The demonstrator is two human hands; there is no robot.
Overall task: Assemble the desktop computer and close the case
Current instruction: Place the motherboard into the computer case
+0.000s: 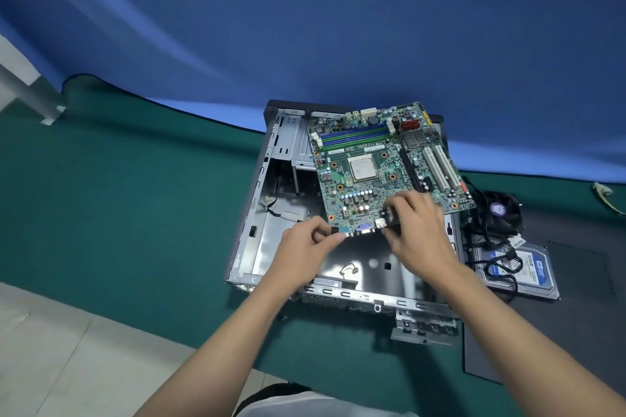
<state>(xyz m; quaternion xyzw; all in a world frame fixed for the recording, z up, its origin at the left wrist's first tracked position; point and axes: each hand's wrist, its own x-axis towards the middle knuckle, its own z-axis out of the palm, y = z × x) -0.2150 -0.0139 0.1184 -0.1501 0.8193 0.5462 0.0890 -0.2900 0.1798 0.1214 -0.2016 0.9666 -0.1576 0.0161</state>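
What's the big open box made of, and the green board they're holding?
The case looks like bare sheet metal: grey, shiny, reflecting light on its floor. The motherboard looks like a rigid green circuit board, probably fibreglass, studded with plastic slots and metal parts.

Bare forearms [237, 332], white garment [305, 408].

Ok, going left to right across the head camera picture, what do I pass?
White post → left hand → right hand, both gripping the circuit board → hard drive → loose wires at the right edge.
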